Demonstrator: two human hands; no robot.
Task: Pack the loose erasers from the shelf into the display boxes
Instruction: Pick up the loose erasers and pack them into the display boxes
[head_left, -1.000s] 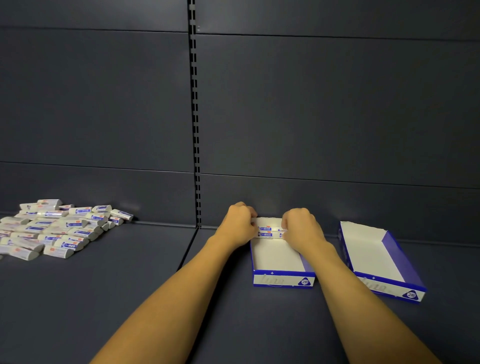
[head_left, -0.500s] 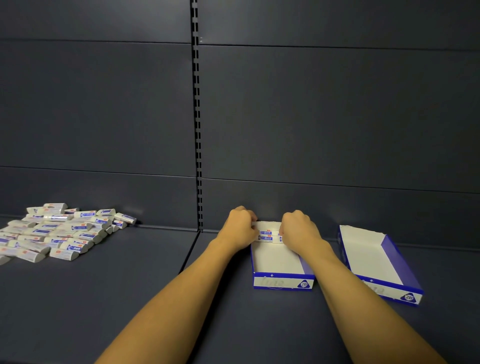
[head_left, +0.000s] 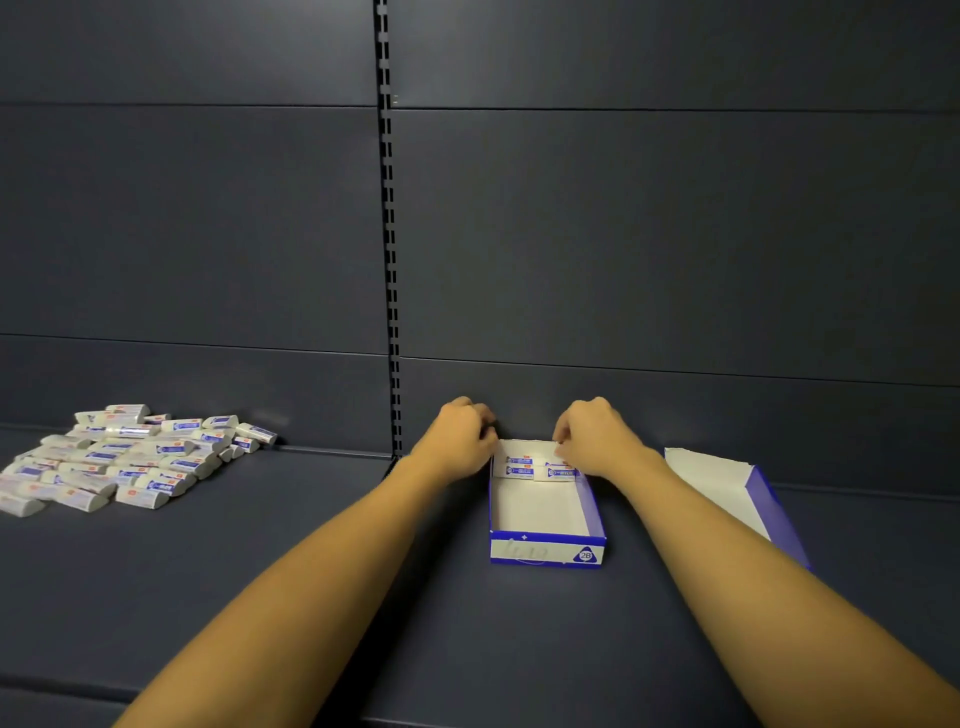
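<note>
Left hand (head_left: 464, 439): fingers curled, at far left corner of open blue-and-white cardboard display box (head_left: 546, 552); grip on box wall cannot be confirmed. Right hand (head_left: 598, 439): fingers curled down onto white paper-sleeved erasers (head_left: 539, 467) lying in rows at far end of box. Second matching display box (head_left: 759, 491) just right, partly behind right forearm. Pile of loose white erasers (head_left: 124, 457) well apart at left on dark grey shelf (head_left: 260, 561).

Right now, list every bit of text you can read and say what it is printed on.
"2B": in the triangle on the front wall of the blue-and-white cardboard display box.
Faint grey marks beside it: unreadable.
Labels on the white erasers in that box: too small.
Labels on the loose eraser pile: too small.
</note>
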